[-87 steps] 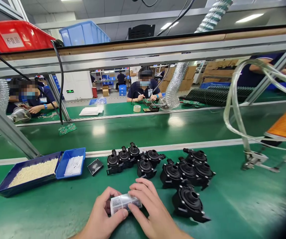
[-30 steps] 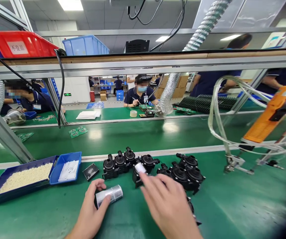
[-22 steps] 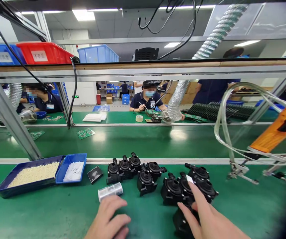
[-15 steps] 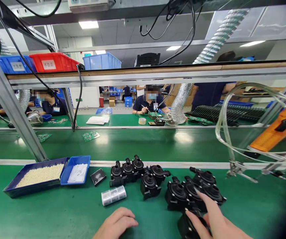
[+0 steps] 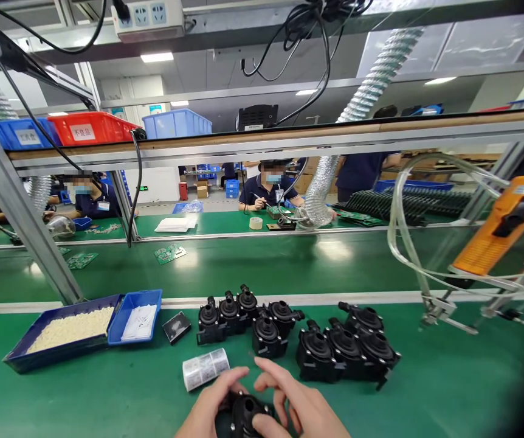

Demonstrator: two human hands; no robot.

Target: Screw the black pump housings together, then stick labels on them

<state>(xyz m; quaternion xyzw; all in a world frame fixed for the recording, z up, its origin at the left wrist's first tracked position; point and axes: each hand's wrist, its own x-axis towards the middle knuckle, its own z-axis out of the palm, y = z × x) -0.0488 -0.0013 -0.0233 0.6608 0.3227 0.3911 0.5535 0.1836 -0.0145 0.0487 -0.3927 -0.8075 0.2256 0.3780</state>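
A black pump [image 5: 249, 418] with a round top and a central port sits between my two hands at the bottom centre. My left hand [image 5: 210, 406] is wrapped round its left side. On its right, my right hand [image 5: 302, 403] grips it with the thumb on top and the index finger stretched above it. The pump's lower part is hidden by the hands and the frame's edge. Just beyond my left hand lies a roll of silver labels [image 5: 205, 368]. More black pumps stand in groups behind, one at the middle [image 5: 267, 336] and one farther right [image 5: 319, 353].
At the left are a dark tray [image 5: 27, 360] of small cream parts and a blue bin [image 5: 112, 331] of white pieces. A small black box [image 5: 177, 327] lies beside them. An orange tool [image 5: 499, 228] with clear tubing hangs at the right. Co-workers sit across the green conveyor [image 5: 262, 267].
My right hand has brought a pump leftward from beside the right group to the bottom centre. My left hand has gone from resting on the bench to holding it. The view has shifted slightly.
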